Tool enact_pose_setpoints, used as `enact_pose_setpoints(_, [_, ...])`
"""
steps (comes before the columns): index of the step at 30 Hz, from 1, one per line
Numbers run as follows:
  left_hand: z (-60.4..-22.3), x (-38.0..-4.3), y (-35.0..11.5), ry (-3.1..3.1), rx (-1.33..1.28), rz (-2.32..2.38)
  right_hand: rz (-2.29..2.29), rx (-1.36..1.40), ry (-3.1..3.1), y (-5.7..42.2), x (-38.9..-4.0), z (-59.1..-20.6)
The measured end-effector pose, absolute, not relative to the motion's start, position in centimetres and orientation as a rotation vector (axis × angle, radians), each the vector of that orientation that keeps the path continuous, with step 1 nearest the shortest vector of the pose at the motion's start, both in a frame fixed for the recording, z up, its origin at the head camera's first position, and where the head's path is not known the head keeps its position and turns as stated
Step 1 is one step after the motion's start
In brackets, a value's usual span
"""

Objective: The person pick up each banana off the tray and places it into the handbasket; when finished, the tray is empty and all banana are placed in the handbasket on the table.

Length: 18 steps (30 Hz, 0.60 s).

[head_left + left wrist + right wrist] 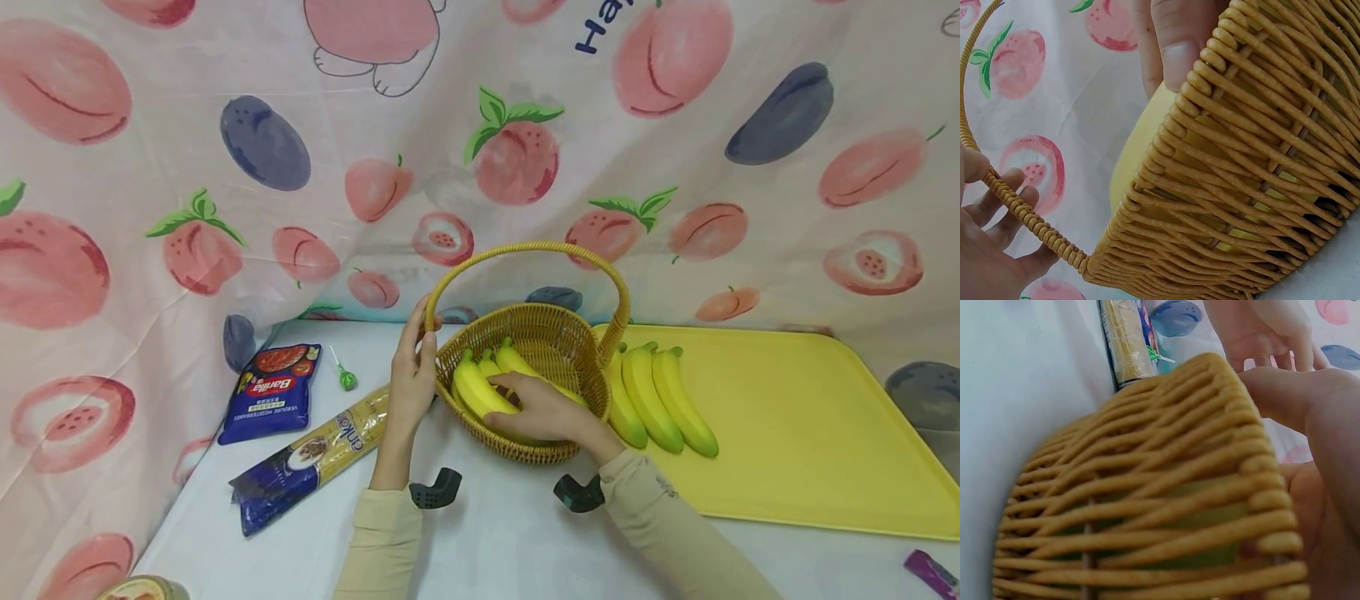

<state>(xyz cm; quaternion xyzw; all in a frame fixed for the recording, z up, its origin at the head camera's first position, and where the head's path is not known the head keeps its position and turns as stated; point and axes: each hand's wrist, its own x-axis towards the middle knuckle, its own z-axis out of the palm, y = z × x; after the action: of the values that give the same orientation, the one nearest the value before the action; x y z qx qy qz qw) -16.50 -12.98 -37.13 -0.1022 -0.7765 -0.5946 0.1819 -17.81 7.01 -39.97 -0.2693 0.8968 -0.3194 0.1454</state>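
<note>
Three visible bananas [474, 385] in one basket [532, 454], right hand [538, 408] palm-down pinching one, three more rightward; left hand [411, 379] gripping handle [528, 247].

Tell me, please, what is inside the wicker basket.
The wicker basket holds at least three yellow bananas, partly covered by the right hand. The exact count, and whatever lies beneath them, cannot be seen.

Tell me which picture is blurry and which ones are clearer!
Right wrist view: the blurriest, with the wicker basket very close and its weave looking soft; left wrist view: clearer, much of that weave looks crisp; head view: bright, fairly even light, and clear enough to read "Barilla" on the blue pouch.
</note>
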Motion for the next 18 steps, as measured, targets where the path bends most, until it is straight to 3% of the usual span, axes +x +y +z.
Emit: enact_pose_setpoints(18, [-36.84, -16.32, -12.84, -2.202, -0.286, -1.667, -0.994, -0.78, 2.57, 6.97, -17.29, -40.01])
